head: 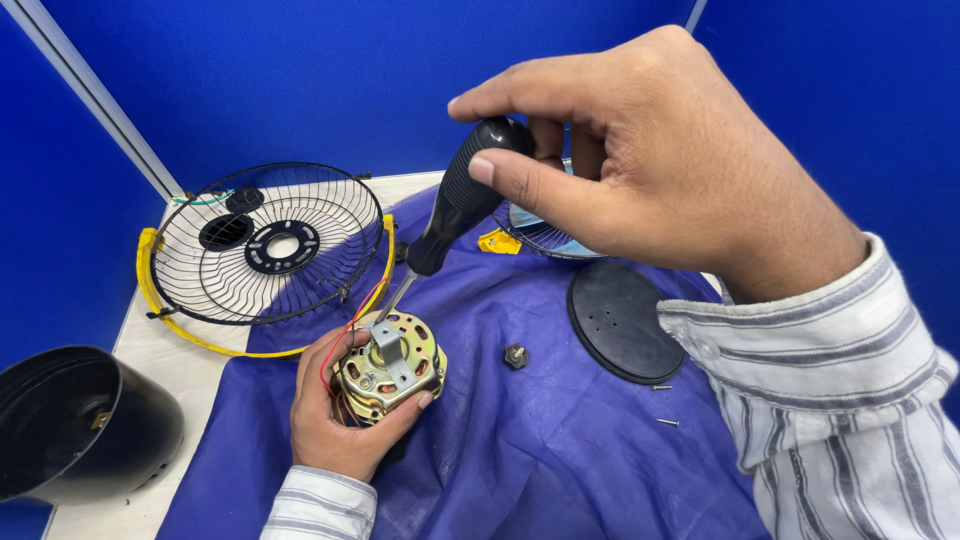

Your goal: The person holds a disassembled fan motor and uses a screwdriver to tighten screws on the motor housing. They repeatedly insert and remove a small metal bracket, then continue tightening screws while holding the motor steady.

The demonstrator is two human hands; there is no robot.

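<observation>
At centre, on the cloth: left hand (335, 415) cupped under the fan motor (392, 365), fingers wrapped round its rim, holding it just above the blue cloth (520, 450).
Above it: right hand (650, 160) closed round the black handle of the screwdriver (455, 205), shaft slanting down, tip at the motor's metal bracket.
Motor, feel: likely dense and heavy for its bulk (steel core, copper windings), stiff, with a hard, sharp-edged bracket.
Motor, weak spots: thin red wires looping off the left side; windings exposed between the plates.
Motor, hold: best by the outer rim, as now, clear of wires and windings.
Screwdriver, feel: ribbed grip, probably not slippery; slim tip could skid off the screw.
Loose bits: small black nut (516, 356) and two tiny screws (665, 405) on the cloth to the right, apt to roll.
Nearby: round black disc (625, 320) right, wire fan guard (265, 250) with yellow rim behind left, black housing (80, 420) at the table (160, 360) corner.
Room: blue walls close behind and left; open cloth toward the body.
</observation>
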